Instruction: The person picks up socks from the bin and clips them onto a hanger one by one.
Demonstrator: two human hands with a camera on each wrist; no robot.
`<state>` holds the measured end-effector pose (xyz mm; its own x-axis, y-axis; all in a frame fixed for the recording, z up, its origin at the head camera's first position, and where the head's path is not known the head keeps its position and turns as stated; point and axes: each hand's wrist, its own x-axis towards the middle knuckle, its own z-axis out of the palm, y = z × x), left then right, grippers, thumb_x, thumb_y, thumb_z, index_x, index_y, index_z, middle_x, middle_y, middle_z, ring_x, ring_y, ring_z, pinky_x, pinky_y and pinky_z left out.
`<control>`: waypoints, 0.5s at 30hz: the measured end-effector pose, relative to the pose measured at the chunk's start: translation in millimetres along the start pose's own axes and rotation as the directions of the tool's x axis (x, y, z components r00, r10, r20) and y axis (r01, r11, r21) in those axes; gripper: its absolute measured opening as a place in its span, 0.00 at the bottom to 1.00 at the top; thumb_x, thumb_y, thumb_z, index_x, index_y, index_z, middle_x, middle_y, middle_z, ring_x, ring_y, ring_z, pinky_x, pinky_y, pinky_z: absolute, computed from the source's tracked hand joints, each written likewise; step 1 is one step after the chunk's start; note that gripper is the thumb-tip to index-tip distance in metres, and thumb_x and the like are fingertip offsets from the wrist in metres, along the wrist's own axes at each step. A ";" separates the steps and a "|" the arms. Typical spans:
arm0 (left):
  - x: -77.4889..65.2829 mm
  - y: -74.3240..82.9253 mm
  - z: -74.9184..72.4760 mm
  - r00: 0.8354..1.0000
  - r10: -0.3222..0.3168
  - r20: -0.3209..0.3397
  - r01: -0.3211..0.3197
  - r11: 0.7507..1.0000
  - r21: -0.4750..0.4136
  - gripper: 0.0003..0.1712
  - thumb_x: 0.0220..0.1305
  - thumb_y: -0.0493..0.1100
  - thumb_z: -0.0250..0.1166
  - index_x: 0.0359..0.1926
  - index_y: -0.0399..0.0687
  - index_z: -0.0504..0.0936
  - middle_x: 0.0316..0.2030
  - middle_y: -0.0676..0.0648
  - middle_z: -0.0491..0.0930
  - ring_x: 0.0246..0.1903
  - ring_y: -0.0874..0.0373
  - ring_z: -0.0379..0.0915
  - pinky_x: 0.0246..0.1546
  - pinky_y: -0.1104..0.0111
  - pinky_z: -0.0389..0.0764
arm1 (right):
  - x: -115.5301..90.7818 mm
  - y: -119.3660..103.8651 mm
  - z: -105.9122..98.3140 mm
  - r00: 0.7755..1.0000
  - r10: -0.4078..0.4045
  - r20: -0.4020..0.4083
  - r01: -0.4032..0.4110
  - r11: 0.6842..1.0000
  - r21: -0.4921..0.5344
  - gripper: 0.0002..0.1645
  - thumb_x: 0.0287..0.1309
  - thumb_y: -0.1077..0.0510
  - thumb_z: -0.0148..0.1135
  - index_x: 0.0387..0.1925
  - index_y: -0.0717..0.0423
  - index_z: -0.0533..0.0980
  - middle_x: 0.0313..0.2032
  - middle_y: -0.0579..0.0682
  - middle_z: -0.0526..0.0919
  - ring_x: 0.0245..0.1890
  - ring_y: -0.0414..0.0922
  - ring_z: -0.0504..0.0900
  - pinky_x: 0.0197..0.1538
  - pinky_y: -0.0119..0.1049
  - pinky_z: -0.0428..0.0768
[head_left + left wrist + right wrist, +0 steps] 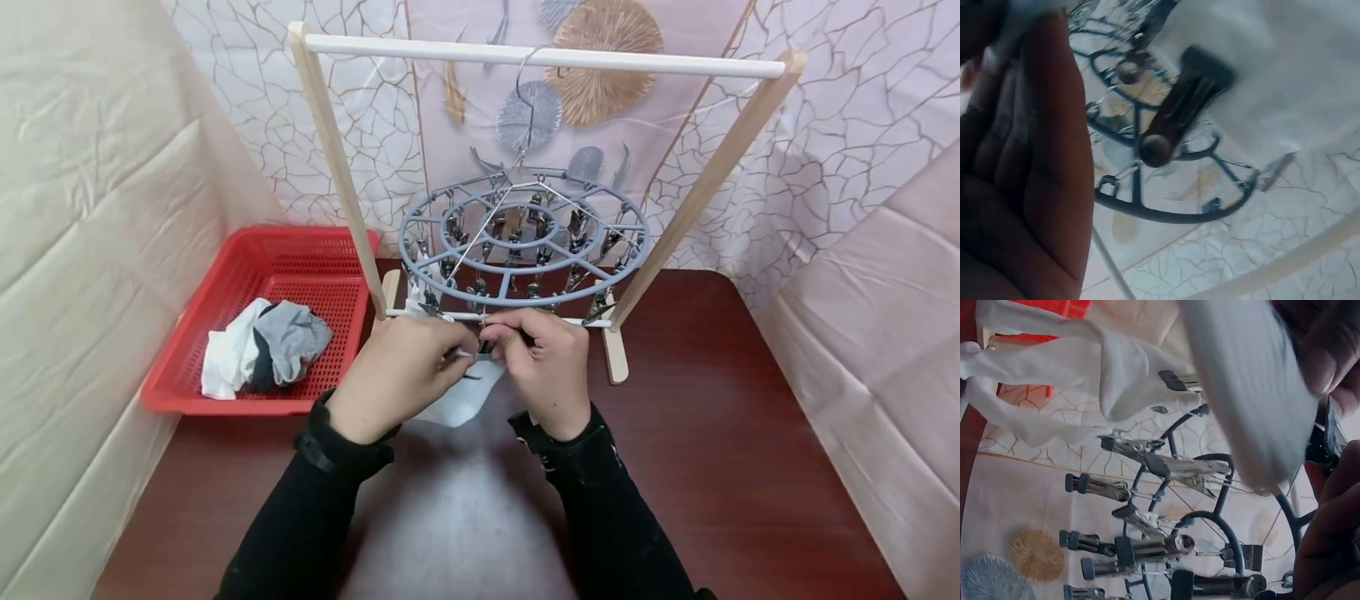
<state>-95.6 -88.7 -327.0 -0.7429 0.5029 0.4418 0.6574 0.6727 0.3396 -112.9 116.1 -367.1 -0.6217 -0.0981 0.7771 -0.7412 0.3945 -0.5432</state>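
Observation:
At the front edge of the round grey clip hanger (504, 302), my left hand (401, 371) pinches a white sock (456, 407) by its upper edge. My right hand (553, 362), just beside it, grips a metal clip (1330, 439) between thumb and fingers. The ribbed cloth of the sock (1247, 394) stands close to this clip in the right wrist view. Another white sock (1072, 365) hangs from the hanger on the left side. A dark-tipped clip (1179, 115) bites onto white cloth (1297, 69) in the left wrist view.
The hanger's hook (529, 92) hangs on the white bar (420, 48) of a wooden stand (708, 175). At the left, a red basket (165, 390) holds a grey sock (292, 337), white cloth (231, 354) and something dark. Several clips dangle under the rings.

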 end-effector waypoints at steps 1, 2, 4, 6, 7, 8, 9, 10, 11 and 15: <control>2.7 4.3 -0.9 1.000 -0.022 -0.018 0.022 1.000 -0.001 0.04 0.72 0.36 0.75 0.42 0.50 0.94 0.35 0.53 0.93 0.32 0.61 0.86 0.37 0.62 0.86 | 0.9 0.2 -1.5 1.000 0.002 -0.006 -0.002 1.000 -0.004 0.03 0.62 0.68 0.81 0.36 0.61 0.92 0.27 0.54 0.93 0.23 0.43 0.89 0.32 0.26 0.82; 5.0 7.2 -1.2 0.999 -0.046 -0.030 0.046 0.999 0.000 0.04 0.72 0.36 0.76 0.42 0.49 0.94 0.35 0.53 0.93 0.32 0.60 0.86 0.37 0.62 0.85 | 1.6 0.2 -3.2 1.000 0.005 -0.014 -0.005 1.000 -0.008 0.03 0.62 0.68 0.81 0.36 0.61 0.92 0.27 0.54 0.93 0.23 0.43 0.89 0.32 0.26 0.82; 8.0 9.0 -1.3 0.996 -0.070 -0.049 0.068 0.997 -0.034 0.03 0.72 0.36 0.77 0.42 0.48 0.94 0.37 0.51 0.94 0.35 0.59 0.88 0.40 0.61 0.88 | 2.6 0.9 -5.7 0.999 0.010 -0.033 -0.011 1.000 -0.009 0.03 0.61 0.68 0.82 0.35 0.61 0.92 0.26 0.54 0.92 0.23 0.44 0.88 0.32 0.25 0.81; 8.3 9.7 0.3 0.993 -0.096 -0.072 0.091 0.993 -0.075 0.02 0.71 0.36 0.80 0.42 0.47 0.95 0.39 0.50 0.95 0.38 0.58 0.90 0.42 0.61 0.89 | 3.2 1.6 -7.9 0.999 0.015 -0.044 -0.015 1.000 0.001 0.03 0.62 0.69 0.81 0.36 0.61 0.92 0.26 0.54 0.92 0.23 0.44 0.88 0.32 0.25 0.80; 7.7 9.2 1.9 0.990 -0.109 -0.088 0.101 0.991 -0.090 0.02 0.70 0.37 0.81 0.41 0.47 0.96 0.39 0.50 0.95 0.39 0.57 0.90 0.43 0.61 0.90 | 3.4 2.0 -8.7 0.999 0.020 -0.045 -0.020 1.000 0.005 0.03 0.63 0.69 0.81 0.36 0.60 0.92 0.26 0.54 0.92 0.23 0.44 0.88 0.33 0.24 0.80; 6.9 8.6 3.6 0.987 -0.119 -0.105 0.108 0.989 -0.105 0.03 0.69 0.37 0.82 0.41 0.48 0.96 0.40 0.49 0.95 0.41 0.57 0.91 0.44 0.60 0.90 | 3.6 2.4 -8.9 0.999 0.022 -0.045 -0.022 1.000 0.010 0.03 0.63 0.69 0.80 0.36 0.60 0.93 0.27 0.54 0.92 0.23 0.44 0.87 0.33 0.24 0.80; 6.2 8.5 4.9 0.985 -0.124 -0.121 0.110 0.987 -0.116 0.03 0.69 0.37 0.82 0.42 0.48 0.97 0.41 0.49 0.96 0.42 0.56 0.92 0.45 0.60 0.91 | 3.6 2.9 -9.1 0.999 0.023 -0.044 -0.023 1.000 0.009 0.03 0.63 0.69 0.80 0.36 0.60 0.93 0.27 0.54 0.92 0.23 0.43 0.88 0.33 0.24 0.80; 5.5 8.1 6.3 0.983 -0.126 -0.134 0.110 0.987 -0.121 0.04 0.68 0.37 0.83 0.42 0.47 0.97 0.41 0.48 0.96 0.43 0.56 0.93 0.46 0.59 0.91 | 3.5 3.3 -8.6 0.999 0.023 -0.041 -0.023 1.000 0.007 0.03 0.64 0.69 0.80 0.36 0.60 0.93 0.27 0.54 0.93 0.24 0.43 0.88 0.33 0.24 0.80; 4.9 8.0 7.1 0.981 -0.127 -0.147 0.108 0.986 -0.129 0.04 0.68 0.37 0.83 0.42 0.47 0.97 0.41 0.48 0.96 0.44 0.56 0.93 0.46 0.59 0.92 | 3.3 3.5 -8.1 0.999 0.020 -0.039 -0.020 1.000 0.000 0.02 0.64 0.68 0.80 0.37 0.60 0.93 0.28 0.54 0.93 0.24 0.43 0.88 0.33 0.25 0.80; 6.0 6.4 9.1 0.976 -0.109 -0.187 0.077 0.983 -0.170 0.04 0.68 0.36 0.82 0.43 0.46 0.96 0.41 0.48 0.97 0.45 0.55 0.95 0.48 0.58 0.92 | 3.0 4.2 -6.8 0.999 -0.004 -0.037 0.003 1.000 -0.030 0.02 0.62 0.67 0.82 0.36 0.61 0.93 0.27 0.54 0.92 0.24 0.44 0.88 0.32 0.26 0.80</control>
<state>-97.1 -76.4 -329.8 -0.7731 0.3160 0.5500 0.6101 0.6077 0.5084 -116.2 123.6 -364.9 -0.6089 -0.0662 0.7905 -0.7350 0.4219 -0.5309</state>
